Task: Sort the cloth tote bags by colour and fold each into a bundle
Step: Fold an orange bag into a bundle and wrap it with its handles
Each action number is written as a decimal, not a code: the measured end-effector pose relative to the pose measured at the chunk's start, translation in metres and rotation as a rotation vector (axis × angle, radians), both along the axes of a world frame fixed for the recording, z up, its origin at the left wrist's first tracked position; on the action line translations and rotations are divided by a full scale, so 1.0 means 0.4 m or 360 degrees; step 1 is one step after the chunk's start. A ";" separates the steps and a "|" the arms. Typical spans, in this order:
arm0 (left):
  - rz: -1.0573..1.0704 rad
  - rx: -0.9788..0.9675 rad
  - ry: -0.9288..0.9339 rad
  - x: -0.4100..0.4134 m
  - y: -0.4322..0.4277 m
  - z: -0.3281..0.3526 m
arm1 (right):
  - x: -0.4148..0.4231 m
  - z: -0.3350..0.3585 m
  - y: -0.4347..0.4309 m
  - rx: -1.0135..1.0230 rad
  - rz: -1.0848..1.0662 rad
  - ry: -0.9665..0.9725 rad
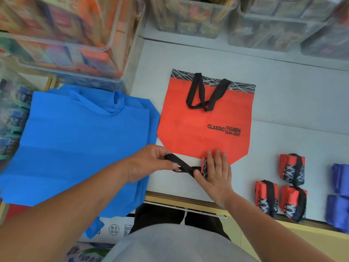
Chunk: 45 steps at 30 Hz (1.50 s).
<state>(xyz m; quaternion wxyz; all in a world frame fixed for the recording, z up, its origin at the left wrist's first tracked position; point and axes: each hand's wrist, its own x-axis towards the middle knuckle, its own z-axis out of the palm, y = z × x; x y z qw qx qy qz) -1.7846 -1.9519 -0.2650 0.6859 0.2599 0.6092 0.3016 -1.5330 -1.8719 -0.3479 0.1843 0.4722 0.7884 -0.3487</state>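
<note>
Pinching the black strap [182, 165] with my left hand [149, 163], I press my flat, straight-fingered right hand [217, 175] on the folded red bag [205, 164] at the near edge of the surface [283, 120].

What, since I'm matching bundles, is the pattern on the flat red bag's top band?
Black with crisscrossing white lines; the head view shows the top band best.
</note>
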 end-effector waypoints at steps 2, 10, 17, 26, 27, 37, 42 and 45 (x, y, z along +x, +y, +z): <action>0.0279 -0.0073 -0.0106 0.019 0.004 -0.025 | 0.001 0.001 0.001 0.0007 0.0022 -0.0008; 0.0778 -0.0551 0.0580 0.123 0.046 -0.110 | -0.019 -0.010 -0.033 0.0272 -0.0105 -0.0004; 0.0206 0.0149 0.1470 0.085 0.009 -0.163 | -0.033 -0.054 -0.057 0.0533 -0.0222 0.0005; -0.1224 0.1455 0.1956 0.026 -0.085 -0.246 | 0.003 -0.066 -0.039 0.0684 0.0076 -0.0041; -0.1189 0.1457 0.1889 0.028 -0.081 -0.244 | 0.013 -0.067 -0.035 0.0694 0.0120 -0.0039; -0.1222 0.1112 0.1424 0.035 -0.036 -0.238 | 0.050 -0.068 -0.003 0.0539 0.0201 -0.0010; -0.0728 0.0816 0.0980 0.079 -0.057 -0.150 | 0.043 -0.058 0.000 0.0457 0.0144 0.0013; -0.0288 0.0436 0.0740 0.124 -0.046 -0.104 | 0.037 -0.046 0.001 0.0425 0.0096 0.0034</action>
